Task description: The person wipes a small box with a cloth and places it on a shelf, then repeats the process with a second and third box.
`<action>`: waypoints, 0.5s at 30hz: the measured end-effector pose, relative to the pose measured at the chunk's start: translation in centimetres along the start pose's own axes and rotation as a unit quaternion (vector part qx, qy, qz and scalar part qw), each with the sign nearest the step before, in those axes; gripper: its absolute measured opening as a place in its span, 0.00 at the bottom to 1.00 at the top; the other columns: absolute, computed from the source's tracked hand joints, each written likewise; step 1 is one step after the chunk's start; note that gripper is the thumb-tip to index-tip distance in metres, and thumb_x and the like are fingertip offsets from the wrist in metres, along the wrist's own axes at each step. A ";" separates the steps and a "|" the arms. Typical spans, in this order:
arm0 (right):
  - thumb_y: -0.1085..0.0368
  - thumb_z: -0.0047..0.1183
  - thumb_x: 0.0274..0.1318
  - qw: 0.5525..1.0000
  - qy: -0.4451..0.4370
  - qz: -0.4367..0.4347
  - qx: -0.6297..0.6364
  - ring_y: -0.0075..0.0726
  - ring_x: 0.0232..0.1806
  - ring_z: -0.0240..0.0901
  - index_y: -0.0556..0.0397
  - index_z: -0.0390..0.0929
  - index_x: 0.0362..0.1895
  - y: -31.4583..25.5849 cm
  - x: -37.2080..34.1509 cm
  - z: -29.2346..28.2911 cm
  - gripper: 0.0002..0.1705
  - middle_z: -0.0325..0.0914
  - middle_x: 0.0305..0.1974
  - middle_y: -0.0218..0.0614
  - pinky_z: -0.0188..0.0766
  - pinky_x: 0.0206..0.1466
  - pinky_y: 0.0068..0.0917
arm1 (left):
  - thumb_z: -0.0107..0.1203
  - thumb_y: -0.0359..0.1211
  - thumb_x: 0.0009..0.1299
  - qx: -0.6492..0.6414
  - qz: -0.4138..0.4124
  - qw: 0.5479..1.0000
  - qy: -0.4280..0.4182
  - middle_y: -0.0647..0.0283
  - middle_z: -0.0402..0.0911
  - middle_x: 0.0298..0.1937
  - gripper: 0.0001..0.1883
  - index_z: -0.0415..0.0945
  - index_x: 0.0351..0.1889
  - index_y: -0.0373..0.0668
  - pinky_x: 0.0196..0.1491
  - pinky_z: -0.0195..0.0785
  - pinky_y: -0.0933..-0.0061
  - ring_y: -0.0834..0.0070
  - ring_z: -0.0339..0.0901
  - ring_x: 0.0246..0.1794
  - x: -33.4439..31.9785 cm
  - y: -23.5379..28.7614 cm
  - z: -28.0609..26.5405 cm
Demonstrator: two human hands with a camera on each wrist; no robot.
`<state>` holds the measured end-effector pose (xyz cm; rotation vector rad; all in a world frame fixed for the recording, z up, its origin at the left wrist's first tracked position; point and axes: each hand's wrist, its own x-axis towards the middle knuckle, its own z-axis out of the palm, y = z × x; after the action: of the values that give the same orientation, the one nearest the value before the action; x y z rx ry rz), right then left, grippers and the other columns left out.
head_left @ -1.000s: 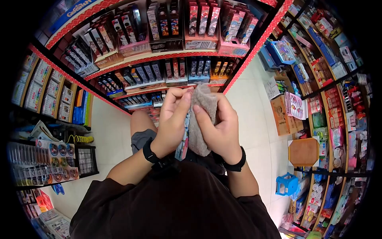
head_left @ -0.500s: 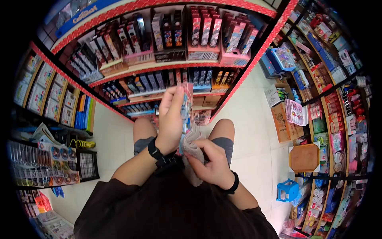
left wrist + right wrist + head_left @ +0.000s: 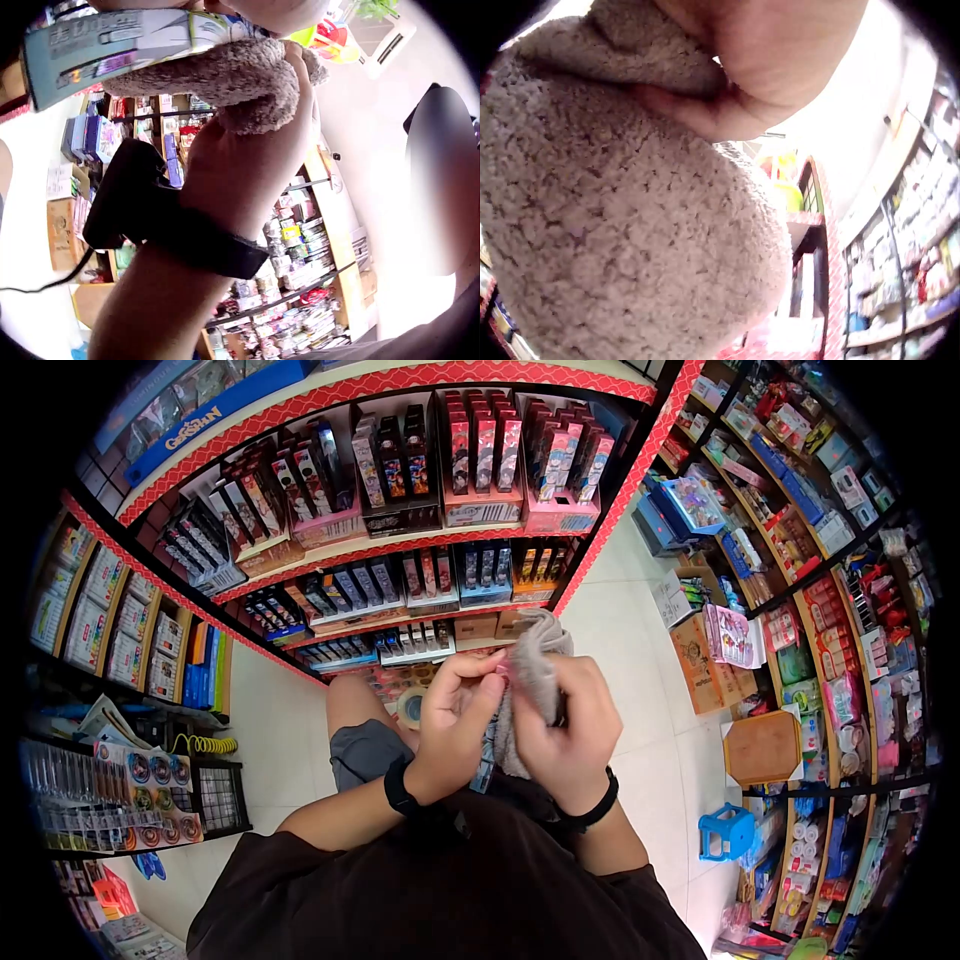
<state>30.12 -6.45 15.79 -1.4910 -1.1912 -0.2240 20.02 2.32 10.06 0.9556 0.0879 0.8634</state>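
My left hand [image 3: 452,725] holds a slim printed box upright by its edge, thumb and fingers near its top end. Most of that box is hidden in the head view; the left wrist view shows its pale blue end [image 3: 90,56] with lettering. A fluffy grey cloth [image 3: 538,660] is bunched in my right hand [image 3: 575,735], thumb pressed into its folds. It lies against the box's right side and sticks up past the fingers. In the right wrist view the cloth [image 3: 630,217] fills much of the picture, with the fingers curled over it.
Ahead stands a red-trimmed shelf rack [image 3: 400,535] lined with slim boxes in display trays. Packed shelves [image 3: 840,660] run along the right, with a carton [image 3: 705,665] and a blue stool [image 3: 727,832] beside them. A roll of tape [image 3: 410,707] shows beyond my left hand.
My right hand first drew the cloth down to the box's lower end, toward my body. Now it has come back up beside my left hand. Both hands sit slightly farther right.
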 end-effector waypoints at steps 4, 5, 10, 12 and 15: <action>0.78 0.66 0.46 0.999 -0.032 -0.032 0.009 0.49 0.44 0.80 0.59 0.79 0.51 -1.0 0.5 -0.4 0.24 0.80 0.43 0.44 0.76 0.45 0.34 | 0.47 0.27 0.83 -0.109 -0.048 0.993 0.006 0.57 0.79 0.62 0.11 0.73 0.59 0.34 0.68 0.65 0.72 0.76 0.74 0.63 -0.4 1.2 0.2; 0.79 0.65 0.46 0.999 -0.041 -0.033 0.006 0.50 0.43 0.80 0.59 0.79 0.52 -0.9 0.6 -0.4 0.24 0.79 0.43 0.44 0.76 0.45 0.35 | 0.48 0.26 0.83 -0.110 -0.050 0.993 0.006 0.56 0.79 0.61 0.12 0.73 0.60 0.33 0.68 0.66 0.71 0.75 0.75 0.64 -0.5 1.0 0.1; 0.78 0.65 0.46 0.997 -0.072 -0.015 -0.004 0.51 0.43 0.79 0.60 0.78 0.52 -1.0 0.2 -0.4 0.25 0.79 0.43 0.44 0.76 0.46 0.37 | 0.51 0.22 0.80 -0.061 -0.042 0.997 0.003 0.55 0.79 0.62 0.15 0.74 0.63 0.31 0.67 0.69 0.70 0.73 0.77 0.63 -0.2 1.5 -0.4; 0.79 0.66 0.47 0.998 -0.043 -0.033 0.015 0.50 0.41 0.79 0.59 0.78 0.50 -1.0 -0.3 0.2 0.23 0.79 0.41 0.44 0.76 0.44 0.35 | 0.53 0.20 0.78 -0.021 -0.040 0.999 0.000 0.55 0.79 0.62 0.16 0.75 0.63 0.31 0.67 0.70 0.70 0.73 0.77 0.63 -0.4 1.5 -1.0; 0.81 0.66 0.49 0.999 -0.016 -0.033 0.032 0.43 0.39 0.80 0.58 0.78 0.47 -1.3 -0.6 0.3 0.19 0.80 0.40 0.44 0.76 0.43 0.31 | 0.56 0.19 0.76 -0.008 -0.015 0.999 -0.044 0.57 0.79 0.59 0.16 0.77 0.61 0.32 0.65 0.71 0.70 0.74 0.77 0.60 -0.1 1.9 -1.4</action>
<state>28.76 -6.71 16.10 -1.4064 -1.2620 -0.2055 18.21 3.78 10.58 0.9741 0.0193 0.7912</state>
